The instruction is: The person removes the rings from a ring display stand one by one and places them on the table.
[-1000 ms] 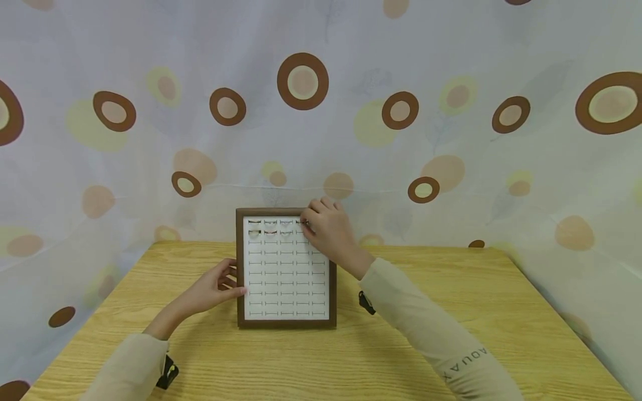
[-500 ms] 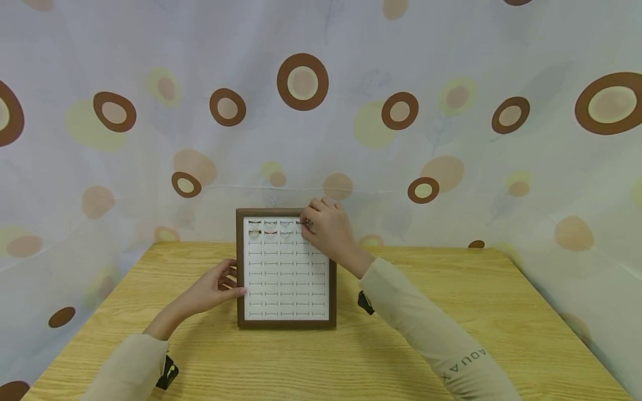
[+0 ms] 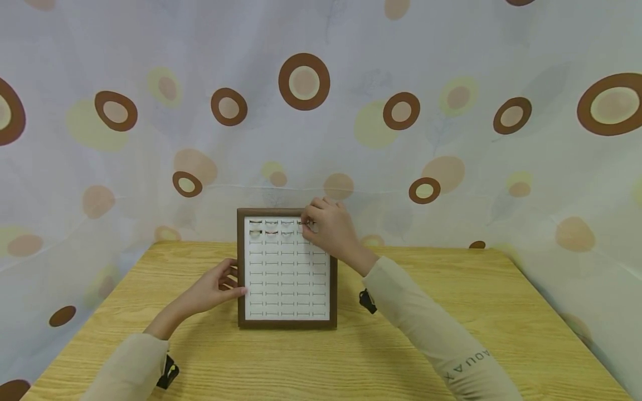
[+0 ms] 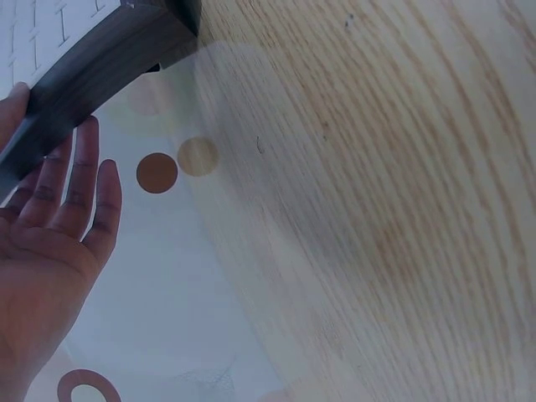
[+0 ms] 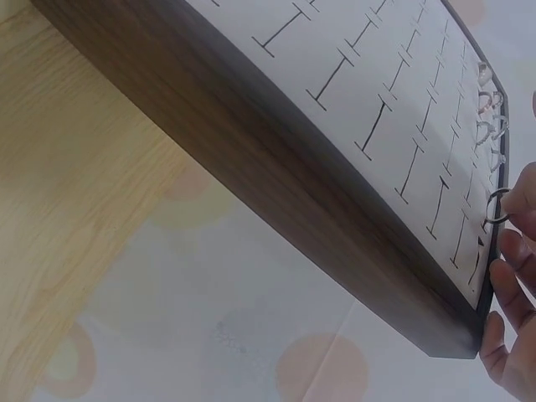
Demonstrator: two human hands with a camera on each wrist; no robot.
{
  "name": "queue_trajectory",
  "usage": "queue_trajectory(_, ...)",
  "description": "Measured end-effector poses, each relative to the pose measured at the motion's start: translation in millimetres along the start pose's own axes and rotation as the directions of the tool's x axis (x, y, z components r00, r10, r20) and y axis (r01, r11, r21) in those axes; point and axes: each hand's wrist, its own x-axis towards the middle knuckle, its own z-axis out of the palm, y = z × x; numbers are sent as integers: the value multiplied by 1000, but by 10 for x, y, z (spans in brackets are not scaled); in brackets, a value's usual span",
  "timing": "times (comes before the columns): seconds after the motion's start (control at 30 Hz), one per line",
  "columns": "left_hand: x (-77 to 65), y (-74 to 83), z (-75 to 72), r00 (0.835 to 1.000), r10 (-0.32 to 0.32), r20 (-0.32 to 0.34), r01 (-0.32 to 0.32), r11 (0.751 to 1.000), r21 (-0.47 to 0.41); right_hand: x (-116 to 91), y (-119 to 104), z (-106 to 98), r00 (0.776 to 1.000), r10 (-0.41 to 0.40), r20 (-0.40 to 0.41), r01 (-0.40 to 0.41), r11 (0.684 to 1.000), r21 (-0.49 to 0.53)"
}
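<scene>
The right hand (image 3: 330, 227) pinches, raised higher than the left hand (image 3: 209, 288), whose thumb (image 3: 236, 292) stands apart

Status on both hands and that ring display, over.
Left hand holds ring display by its left edge. Right hand pinches dark ring at top row. Right hand partly blocks head view.

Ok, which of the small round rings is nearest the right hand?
The dark round ring, top row, fourth from left: right hand grips only this one.

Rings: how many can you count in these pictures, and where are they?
7 visible: three top-row rings and three second-row rings in the display, plus a dark ring pinched in the right hand. That hand may hide others.
</scene>
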Motion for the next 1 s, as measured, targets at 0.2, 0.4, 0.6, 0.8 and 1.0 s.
queue_trajectory(0.2, 0, 10, 1, 1000, -6, 4, 6, 1000, -1, -4, 6, -29, 1000, -11, 5, 11, 1000, 26)
queue_trajectory(0.4, -14, 30, -12, 1000, -8, 13, 8, 1000, -10, 0, 14, -46, 1000, -31, -2, 31, 995, 92)
queue_trajectory(0.6, -1, 7, -2, 1000, -19, 5, 19, 1000, 1, -37, 45, -120, 999, -49, -16, 51, 992, 118)
queue_trajectory(0.8, 3, 2, 2, 1000, -13, 7, 13, 1000, -1, -168, 138, -262, 998, -53, -27, 56, 988, 142)
queue_trajectory(1.0, 0, 6, 12, 1000, 6, -11, -6, 1000, 9, -327, 277, -379, 997, -53, -62, 60, 991, 122)
